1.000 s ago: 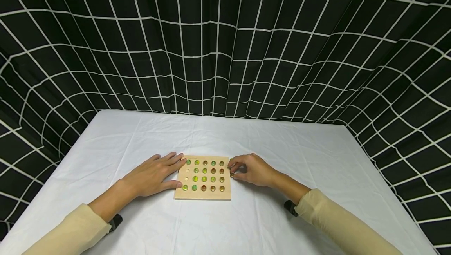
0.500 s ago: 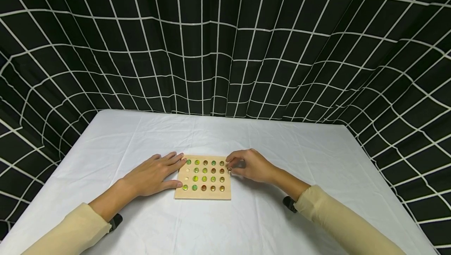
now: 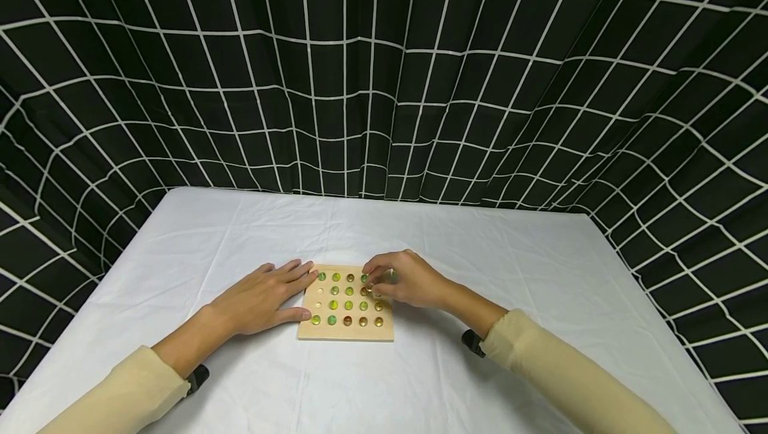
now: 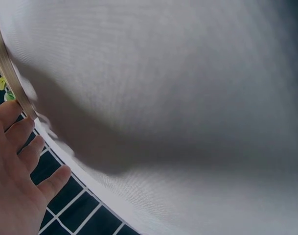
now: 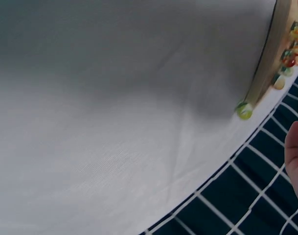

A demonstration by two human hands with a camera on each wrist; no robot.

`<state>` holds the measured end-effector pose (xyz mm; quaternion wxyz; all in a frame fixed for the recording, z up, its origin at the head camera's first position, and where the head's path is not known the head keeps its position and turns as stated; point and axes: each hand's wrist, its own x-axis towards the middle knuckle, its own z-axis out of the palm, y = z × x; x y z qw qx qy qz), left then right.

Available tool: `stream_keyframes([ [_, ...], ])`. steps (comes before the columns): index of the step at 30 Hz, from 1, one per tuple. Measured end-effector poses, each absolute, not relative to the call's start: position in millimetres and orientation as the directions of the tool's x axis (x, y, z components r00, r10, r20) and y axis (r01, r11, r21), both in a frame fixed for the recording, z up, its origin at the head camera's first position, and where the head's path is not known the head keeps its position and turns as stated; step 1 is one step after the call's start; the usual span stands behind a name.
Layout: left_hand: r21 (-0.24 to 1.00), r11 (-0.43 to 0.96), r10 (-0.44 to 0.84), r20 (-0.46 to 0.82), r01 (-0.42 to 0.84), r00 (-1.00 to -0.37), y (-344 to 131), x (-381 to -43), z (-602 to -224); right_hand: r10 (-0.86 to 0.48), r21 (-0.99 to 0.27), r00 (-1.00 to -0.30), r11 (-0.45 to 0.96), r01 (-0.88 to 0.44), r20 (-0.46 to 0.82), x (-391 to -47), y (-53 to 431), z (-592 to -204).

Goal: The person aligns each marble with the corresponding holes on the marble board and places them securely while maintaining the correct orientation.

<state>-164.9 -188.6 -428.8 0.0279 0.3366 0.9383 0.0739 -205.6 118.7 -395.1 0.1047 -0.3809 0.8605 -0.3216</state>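
Note:
A wooden board (image 3: 345,333) with rows of green, yellow-green and brown glass marbles lies on the white table. My left hand (image 3: 264,297) rests on the board's left edge with straight, spread fingers, also seen in the left wrist view. Above the board's upper right part, my right hand (image 3: 414,281) pinches a clear brownish marble (image 3: 369,288) between thumb and fingertips. It hides some marbles at the right. Two hollows in the left column, one being the upper hollow (image 3: 320,291), hold no marble. A loose green marble (image 5: 244,111) lies on the cloth against the board's right side.
A white cloth (image 3: 480,367) with creases covers the table. Behind and at the sides hangs a black curtain (image 3: 360,87) with a white grid.
My right hand has lifted the marble from beside the board's right edge and moved left over the board, uncovering the loose green marble. My left hand has stayed in place.

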Motion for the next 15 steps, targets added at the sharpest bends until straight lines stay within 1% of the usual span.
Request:
stream_keyframes([
  [4, 0.159, 0.765, 0.633, -0.007, 0.624, -0.774, -188.5, -164.9, -429.2, -0.737, -0.653, -0.674, 0.485, -0.582, 0.053, -204.2, 105.8, -395.0],
  [15, 0.167, 0.763, 0.635, -0.010, 0.625, -0.773, -189.4, -165.4, -430.4, -0.775, -0.645, -0.631, 0.470, -0.602, 0.025, -202.5, 76.3, -396.6],
])
